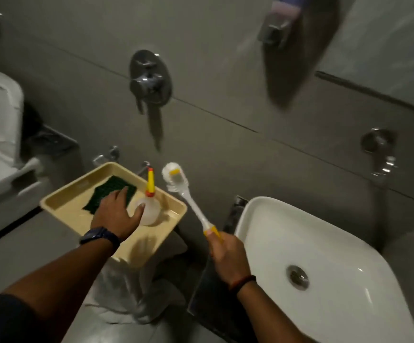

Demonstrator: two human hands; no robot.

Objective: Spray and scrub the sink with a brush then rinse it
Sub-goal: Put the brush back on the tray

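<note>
My right hand fisted around brush handle, bristle head up toward 11 o'clock, off the sink at 4 o'clock. My left hand spread over tray at 10 o'clock, thumb touching squeeze bottle, fingers on green scrub pad; grip not closed

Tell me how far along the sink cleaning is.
Early stage. Done: the right hand already grips the brush, held up beside the sink. In hand: the left hand is reaching the bottle in the tray. Left: spraying, scrubbing, rinsing; the sink shows no foam.
</note>
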